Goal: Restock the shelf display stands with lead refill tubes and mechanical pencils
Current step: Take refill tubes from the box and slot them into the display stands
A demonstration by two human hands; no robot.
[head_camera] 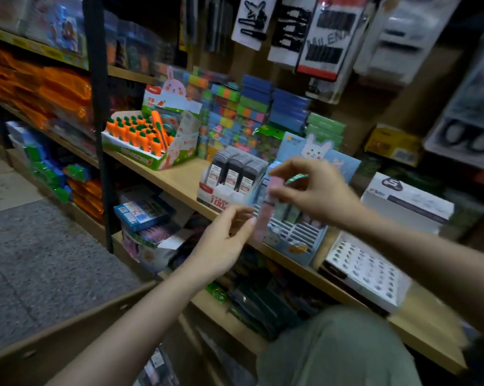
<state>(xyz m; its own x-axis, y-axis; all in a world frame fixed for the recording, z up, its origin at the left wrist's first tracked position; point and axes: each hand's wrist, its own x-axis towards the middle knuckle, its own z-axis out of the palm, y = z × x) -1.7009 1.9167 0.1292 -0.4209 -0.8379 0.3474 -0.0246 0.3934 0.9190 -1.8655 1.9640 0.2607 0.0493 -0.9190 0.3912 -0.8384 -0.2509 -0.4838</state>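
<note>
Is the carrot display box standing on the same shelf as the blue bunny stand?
Yes, the carrot display box and the blue bunny stand both sit on the wooden shelf.

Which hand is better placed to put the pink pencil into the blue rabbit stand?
Probably the right hand: it pinches the pink pencil's top, directly over the blue rabbit stand. The left hand only steadies it.

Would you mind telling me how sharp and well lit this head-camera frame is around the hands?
Head view: dim light, dark edges; motion blur smears the pink pencil, the right hand and the left hand; the wide lens bends the shelf; the carrot display looks sharper.
</note>
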